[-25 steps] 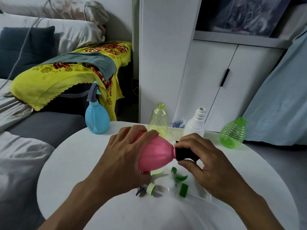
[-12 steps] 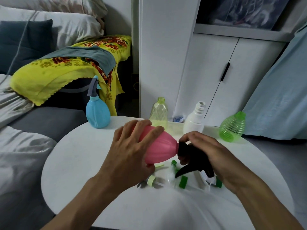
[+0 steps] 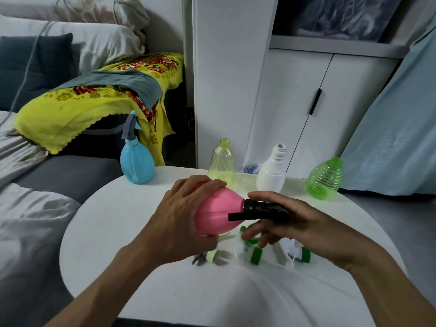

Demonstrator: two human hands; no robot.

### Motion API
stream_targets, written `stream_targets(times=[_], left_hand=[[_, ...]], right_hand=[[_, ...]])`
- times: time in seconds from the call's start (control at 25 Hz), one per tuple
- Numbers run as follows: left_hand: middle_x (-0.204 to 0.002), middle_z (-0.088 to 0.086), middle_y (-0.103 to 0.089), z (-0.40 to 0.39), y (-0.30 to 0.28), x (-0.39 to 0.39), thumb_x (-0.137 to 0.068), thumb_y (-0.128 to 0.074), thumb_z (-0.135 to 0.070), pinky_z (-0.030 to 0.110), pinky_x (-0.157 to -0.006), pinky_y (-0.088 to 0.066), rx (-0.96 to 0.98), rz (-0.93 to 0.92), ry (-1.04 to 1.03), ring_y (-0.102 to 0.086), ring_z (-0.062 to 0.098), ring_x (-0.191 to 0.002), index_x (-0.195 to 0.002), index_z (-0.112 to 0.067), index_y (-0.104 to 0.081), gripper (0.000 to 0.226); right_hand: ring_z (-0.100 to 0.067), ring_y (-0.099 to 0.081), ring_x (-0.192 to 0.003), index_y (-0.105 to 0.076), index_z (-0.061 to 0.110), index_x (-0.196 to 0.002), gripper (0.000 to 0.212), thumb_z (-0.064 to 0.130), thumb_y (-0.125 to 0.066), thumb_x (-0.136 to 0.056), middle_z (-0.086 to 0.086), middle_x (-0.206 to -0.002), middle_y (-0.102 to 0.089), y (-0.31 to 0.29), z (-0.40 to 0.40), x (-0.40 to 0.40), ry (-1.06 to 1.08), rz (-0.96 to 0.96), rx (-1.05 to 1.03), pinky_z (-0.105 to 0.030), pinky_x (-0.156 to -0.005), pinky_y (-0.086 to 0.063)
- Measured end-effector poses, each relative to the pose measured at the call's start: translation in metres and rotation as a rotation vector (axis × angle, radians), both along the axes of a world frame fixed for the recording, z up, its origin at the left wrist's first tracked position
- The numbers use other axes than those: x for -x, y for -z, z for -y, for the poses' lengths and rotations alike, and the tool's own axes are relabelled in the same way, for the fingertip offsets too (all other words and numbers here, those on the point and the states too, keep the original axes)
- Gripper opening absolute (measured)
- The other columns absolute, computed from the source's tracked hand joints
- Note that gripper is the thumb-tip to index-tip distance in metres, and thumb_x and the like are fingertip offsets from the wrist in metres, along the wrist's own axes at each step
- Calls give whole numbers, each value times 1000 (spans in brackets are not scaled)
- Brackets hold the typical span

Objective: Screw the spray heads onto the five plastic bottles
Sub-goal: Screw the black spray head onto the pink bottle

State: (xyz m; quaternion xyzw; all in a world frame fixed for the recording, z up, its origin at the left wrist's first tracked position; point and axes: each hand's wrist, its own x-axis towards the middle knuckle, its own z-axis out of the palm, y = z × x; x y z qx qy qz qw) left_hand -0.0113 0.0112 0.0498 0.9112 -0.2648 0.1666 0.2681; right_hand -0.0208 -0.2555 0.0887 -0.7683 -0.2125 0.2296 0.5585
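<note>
My left hand (image 3: pixel 181 220) grips a pink bottle (image 3: pixel 218 214) lying sideways above the round white table (image 3: pixel 118 232). A black spray head (image 3: pixel 262 210) sits on its neck, and my right hand (image 3: pixel 290 220) holds that head, thumb on top and fingers below, with the trigger pointing left. Under my hands lie several loose spray heads with green collars (image 3: pixel 256 254). At the table's far edge stand a blue bottle (image 3: pixel 136 161) with its spray head on, an open yellow-green bottle (image 3: pixel 221 161), an open white bottle (image 3: pixel 271 173) and an open green ribbed bottle (image 3: pixel 325 179).
A grey sofa (image 3: pixel 59 175) with bedding lies to the left, with a yellow flowered cloth (image 3: pixel 77 107) over its arm. White cabinets (image 3: pixel 306 102) stand behind the table. A light blue curtain (image 3: pixel 401 126) hangs at the right.
The black spray head has turned on the pink bottle's neck, its trigger swinging from pointing down to pointing left. My right hand shifted its hold around it. The view moved slightly closer.
</note>
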Motion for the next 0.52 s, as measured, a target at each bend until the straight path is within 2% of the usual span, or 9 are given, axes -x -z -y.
stream_targets(times=[0.08, 0.16, 0.28, 0.32, 0.4, 0.48, 0.52], left_hand=[[-136, -4, -49, 0, 1, 0, -55, -87, -44, 42, -91, -53, -1, -12, -1, -46, 19, -118, -141, -29, -43, 98], [-134, -7, -48, 2, 0, 1, -55, -86, -47, 41, -90, -54, 17, -52, 5, -46, 17, -116, -141, -32, -41, 98], [-127, -25, -46, 6, -7, 2, -52, -82, -55, 37, -86, -56, 92, -135, -21, -51, 12, -109, -135, -45, -33, 97], [-123, -30, -45, 8, -9, 3, -51, -82, -57, 34, -82, -58, 164, -228, -16, -54, 9, -107, -130, -49, -32, 94], [-119, -24, -52, 13, -15, 6, -50, -83, -58, 30, -72, -61, 346, -477, 54, -63, 12, -101, -124, -50, -36, 88], [-114, -16, -60, 18, -17, 9, -51, -81, -58, 29, -69, -61, 470, -678, 133, -66, 16, -100, -121, -50, -46, 79], [-111, -14, -63, 21, -18, 11, -52, -79, -57, 29, -70, -60, 536, -759, 172, -66, 16, -100, -118, -51, -53, 71]], right_hand=[[-22, -72, -85, -47, 30, -136, 46, 32, -56, -91, -8, -99, -78, -1, -4, 2, 16, 42, 41, -34, -76, -54], [-10, -70, -81, -54, 32, -127, 39, 41, -59, -90, -3, -96, -76, 0, -10, 1, 77, 156, 63, -24, -71, -51], [-6, -68, -80, -57, 42, -109, 37, 66, -60, -81, 12, -93, -74, 8, -19, -6, 360, 404, 63, -23, -70, -49], [-7, -68, -80, -59, 41, -106, 40, 68, -64, -77, 13, -93, -74, 12, -24, -8, 459, 407, -33, -24, -70, -50], [-13, -71, -85, -68, 31, -99, 46, 60, -78, -65, 6, -91, -77, 19, -37, -10, 561, 226, -411, -25, -69, -54], [-16, -72, -84, -77, 21, -89, 43, 48, -90, -57, -3, -86, -77, 22, -44, -13, 531, 58, -724, -27, -70, -56], [-16, -72, -83, -78, 19, -86, 40, 43, -91, -57, -4, -84, -77, 22, -44, -13, 481, 28, -801, -27, -72, -56]])
